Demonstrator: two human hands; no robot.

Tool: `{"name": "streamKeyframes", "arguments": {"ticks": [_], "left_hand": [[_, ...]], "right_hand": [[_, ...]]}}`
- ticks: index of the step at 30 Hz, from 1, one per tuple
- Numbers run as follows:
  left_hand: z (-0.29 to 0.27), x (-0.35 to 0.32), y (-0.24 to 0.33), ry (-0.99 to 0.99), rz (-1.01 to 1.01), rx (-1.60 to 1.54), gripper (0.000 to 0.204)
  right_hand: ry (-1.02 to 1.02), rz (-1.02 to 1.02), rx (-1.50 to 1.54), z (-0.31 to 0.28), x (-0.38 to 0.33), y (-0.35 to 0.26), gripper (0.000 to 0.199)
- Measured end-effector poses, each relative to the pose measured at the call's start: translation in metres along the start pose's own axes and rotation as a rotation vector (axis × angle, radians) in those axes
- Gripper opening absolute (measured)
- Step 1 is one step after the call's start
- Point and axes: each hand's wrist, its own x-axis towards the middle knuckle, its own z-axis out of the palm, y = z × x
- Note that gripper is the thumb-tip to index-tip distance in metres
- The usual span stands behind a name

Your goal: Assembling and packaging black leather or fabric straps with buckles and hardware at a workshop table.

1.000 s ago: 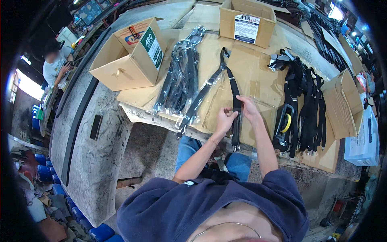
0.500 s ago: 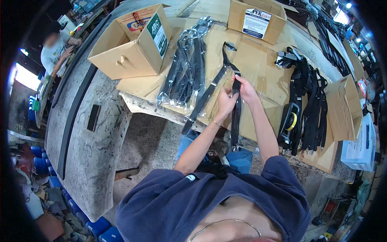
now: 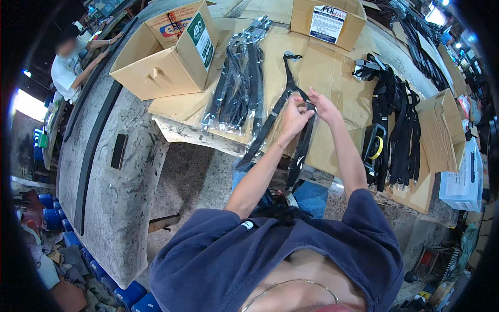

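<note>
A pair of black suspenders (image 3: pixel 300 155) lies spread in a Y on the cardboard-covered table, its single end pointing away from me. Both long straps run toward me, and the right one hangs past the front edge. My left hand (image 3: pixel 296 118) is closed on the upper part of that right strap, thumb and fingers pinched together. Just to its right, my right hand (image 3: pixel 324 107) has its fingers stretched out beside the strap near the fork. Left of the hands lie several black suspenders in clear plastic bags (image 3: pixel 239 78).
More black suspenders (image 3: pixel 397 125) are heaped at right, beside a black tape dispenser (image 3: pixel 372 151) with yellow tape. Open cardboard boxes (image 3: pixel 179 70) stand at left, back and right. A phone (image 3: pixel 119 151) lies on the left table. Another person (image 3: pixel 66 67) works at far left.
My right hand has come off the strap, its fingers lifting up and away. My left hand has shifted slightly up the strap. The person at far left has reached farther along their table.
</note>
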Motion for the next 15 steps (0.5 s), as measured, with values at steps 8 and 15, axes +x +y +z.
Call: {"name": "streamKeyframes", "arguments": {"ticks": [8,15], "left_hand": [[-0.006,0.003,-0.033,0.255,-0.106,-0.269,0.040],[-0.003,-0.004,-0.027,0.221,-0.138,-0.125,0.027]], "right_hand": [[0.065,-0.247,-0.102,0.018,0.012,0.006,0.013],[0.065,-0.301,-0.017,0.008,0.006,0.005,0.011]]}}
